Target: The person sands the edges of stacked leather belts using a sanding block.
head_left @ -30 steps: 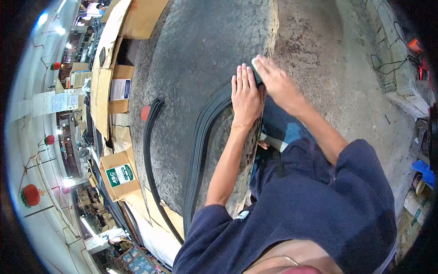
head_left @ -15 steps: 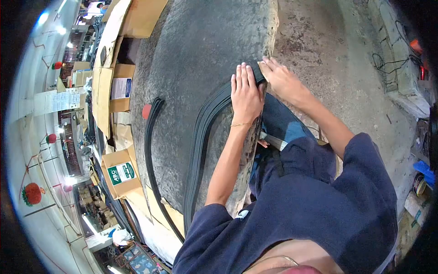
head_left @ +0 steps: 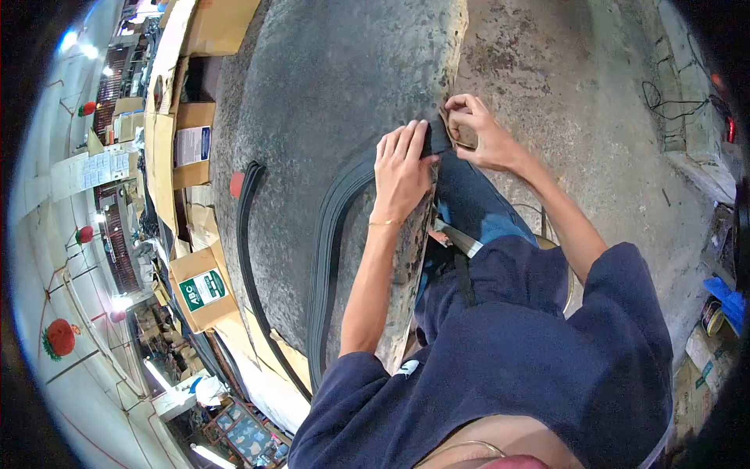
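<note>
Head view. A grey, pitted worktable (head_left: 328, 86) fills the centre of the frame, its worn front edge running down toward the person's body. Across it lies a bundle of black rubber strips (head_left: 332, 227), curving from the table's near edge up to the front edge where both hands meet. The left hand (head_left: 400, 170) lies flat on the upper end of the bundle, fingers together and extended, pressing it against the table — no closed grip. The right hand (head_left: 478, 133) sits just off the table edge, thumb and fingers pinched on the tip of the strips; exactly what lies between the fingertips is too small to tell. A second, single black strip (head_left: 248, 227) lies apart on the table, farther from the person, with a small red disc (head_left: 237, 184) just beside it.

Beyond the table stand cardboard boxes (head_left: 187, 148), one bearing a green label (head_left: 201, 289). Red lanterns (head_left: 59, 338) hang along the far wall of the room. On the person's right spreads a stained concrete floor (head_left: 594, 102) — black cables (head_left: 664, 94) trail over it near a raised kerb. The person wears a dark blue top (head_left: 547, 359).
</note>
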Tool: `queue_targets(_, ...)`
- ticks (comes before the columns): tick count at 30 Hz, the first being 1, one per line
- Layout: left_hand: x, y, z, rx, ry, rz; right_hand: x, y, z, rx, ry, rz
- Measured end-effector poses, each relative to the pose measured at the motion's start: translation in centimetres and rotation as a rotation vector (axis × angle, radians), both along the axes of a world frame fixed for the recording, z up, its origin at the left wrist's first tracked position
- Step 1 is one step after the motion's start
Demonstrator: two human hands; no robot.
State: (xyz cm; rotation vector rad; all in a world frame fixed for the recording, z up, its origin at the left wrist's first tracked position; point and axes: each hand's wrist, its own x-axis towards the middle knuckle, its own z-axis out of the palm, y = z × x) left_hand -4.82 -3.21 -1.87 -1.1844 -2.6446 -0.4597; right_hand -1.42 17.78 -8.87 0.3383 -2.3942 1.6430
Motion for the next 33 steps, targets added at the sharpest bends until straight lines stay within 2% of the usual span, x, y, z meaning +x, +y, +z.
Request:
queue_targets(2,0.2,-0.5,0.0,-0.029,-0.008,-0.086,1.1,-0.5,-1.1,-0.110,-0.050,0.026)
queue_targets(6,0.6,0.3,0.3,-0.102,-0.013,-0.029,2.2,-1.1,-1.8,-0.345,-0.179,0.143)
queue_targets(9,0.5,0.4,0.8,-0.063,-0.079,-0.021,3.1,-0.8,-0.7,-0.493,-0.267,0.038)
queue_targets(10,0.5,0.5,0.9,-0.050,-0.095,-0.003,3.1,-0.4,-0.1,-0.324,-0.272,-0.025)
queue_targets(11,0.5,0.7,1.0,-0.051,-0.098,-0.002,3.0,-0.3,0.6,-0.325,-0.275,-0.024)
queue_targets(13,0.6,0.7,1.2,-0.030,-0.155,0.033,3.0,-0.6,2.1,-0.159,0.048,-0.231)
queue_targets(14,0.6,0.7,1.2,-0.032,-0.159,0.036,3.0,-0.3,2.8,-0.161,0.044,-0.229)
queue_targets(16,0.5,0.7,1.1,-0.023,-0.147,0.040,3.0,0.1,3.7,0.076,0.271,-0.086)
queue_targets(17,0.5,0.8,1.1,-0.023,-0.146,0.041,3.0,0.2,3.2,0.076,0.271,-0.085)
queue_targets(19,0.5,0.8,1.1,-0.014,-0.149,0.039,3.3,0.9,1.9,0.389,0.299,-0.138)
queue_targets(20,0.6,0.7,1.1,-0.010,-0.148,0.039,3.4,1.8,1.6,0.386,0.234,-0.129)
queue_targets(25,0.6,0.7,1.0,-0.041,-0.120,0.020,5.2,-0.5,4.6,0.257,0.268,-0.154)
queue_targets(27,0.5,0.9,1.0,-0.017,-0.118,0.025,5.0,-0.6,3.5,0.279,0.104,-0.278)
queue_targets(29,0.7,0.8,0.8,-0.032,-0.106,0.029,5.6,-0.9,3.8,0.343,0.094,-0.306)
queue_targets(31,0.8,0.8,0.9,-0.041,-0.121,0.031,6.0,-1.5,5.8,0.335,0.209,-0.271)
queue_targets(33,0.6,0.8,1.0,-0.043,-0.112,0.022,6.3,-1.7,4.5,0.377,0.204,-0.274)
